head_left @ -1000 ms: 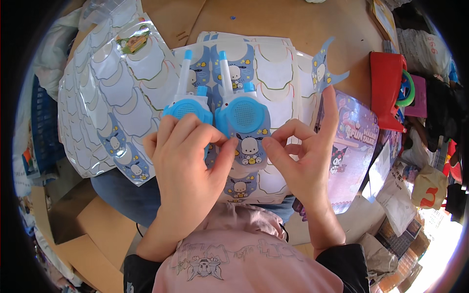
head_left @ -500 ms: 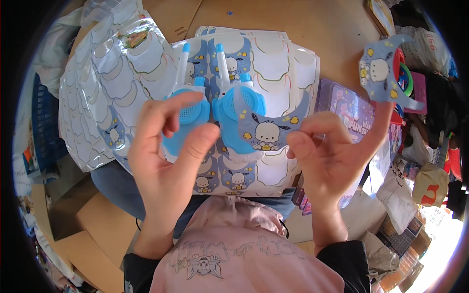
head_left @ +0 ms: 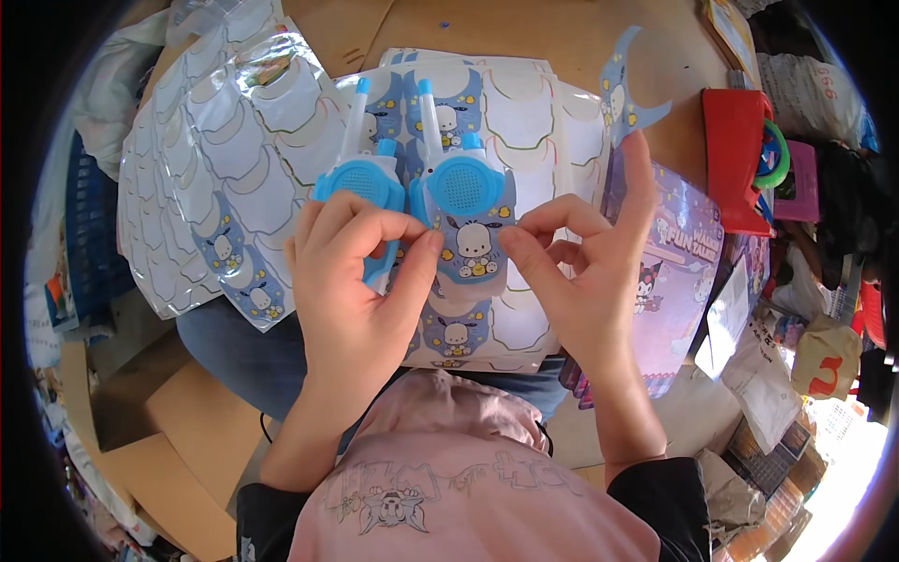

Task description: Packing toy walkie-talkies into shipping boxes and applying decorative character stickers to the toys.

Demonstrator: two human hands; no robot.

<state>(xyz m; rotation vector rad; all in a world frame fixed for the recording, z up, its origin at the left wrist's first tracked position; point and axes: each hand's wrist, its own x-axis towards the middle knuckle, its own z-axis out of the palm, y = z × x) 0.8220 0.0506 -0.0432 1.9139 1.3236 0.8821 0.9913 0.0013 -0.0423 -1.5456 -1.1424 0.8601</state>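
Note:
Two blue-and-white toy walkie-talkies with antennas lie side by side on sticker sheets (head_left: pixel 520 328). Over the lower front of the right walkie-talkie (head_left: pixel 464 190) is a blue-grey sticker (head_left: pixel 475 248) with a white cartoon dog. My left hand (head_left: pixel 346 281) pinches its left edge between thumb and forefinger, partly covering the left walkie-talkie (head_left: pixel 361 180). At the sticker's right edge, the thumb and a finger of my right hand (head_left: pixel 590 300) close on it. A second curved sticker (head_left: pixel 616 94) clings to a raised fingertip of that hand.
More glossy sticker sheets (head_left: pixel 178 206), many with peeled gaps, spread to the left. Purple printed packages (head_left: pixel 679 272) lie at the right. Beyond them are a red holder (head_left: pixel 735 159) and a green tape roll (head_left: pixel 775 159). An open cardboard box (head_left: pixel 187 440) stands lower left.
The sticker has moved left and now lies over the right walkie-talkie's lower front. My left hand has closed on its left edge. The raised finger's sticker has swung left.

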